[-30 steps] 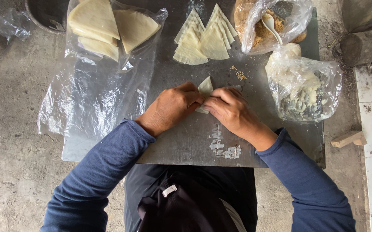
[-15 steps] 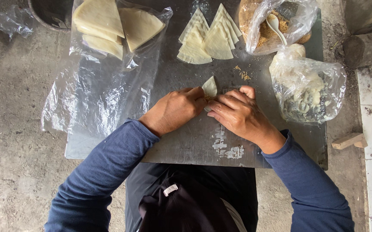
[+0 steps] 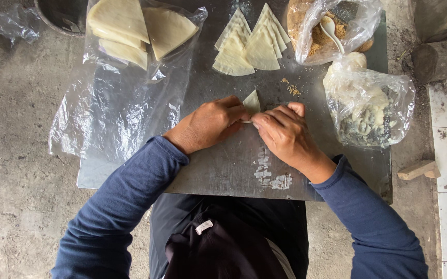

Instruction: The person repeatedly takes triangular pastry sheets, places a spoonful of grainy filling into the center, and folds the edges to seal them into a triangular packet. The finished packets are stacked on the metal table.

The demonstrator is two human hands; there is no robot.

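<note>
Right now your left hand (image 3: 209, 124) and right hand (image 3: 284, 133) meet at mid-bench (image 3: 223, 170), fingers clamped on the folded dough triangle (image 3: 252, 102); its tip points away from you, equally near both hands.

Makeshift food-prep spot: metal sheet (image 3: 223, 170), concrete floor (image 3: 22, 206)

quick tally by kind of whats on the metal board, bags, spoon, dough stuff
clear plastic bags with contents: 3 (pale dough sheets, brown crumbly filling, pale and dark lumps)
white plastic spoon: 1
fanned group of folded pale dough triangles: 1, exact pieces hard to tell
small pale dough piece pinched between left hand and right hand: 1
total: 6
</note>
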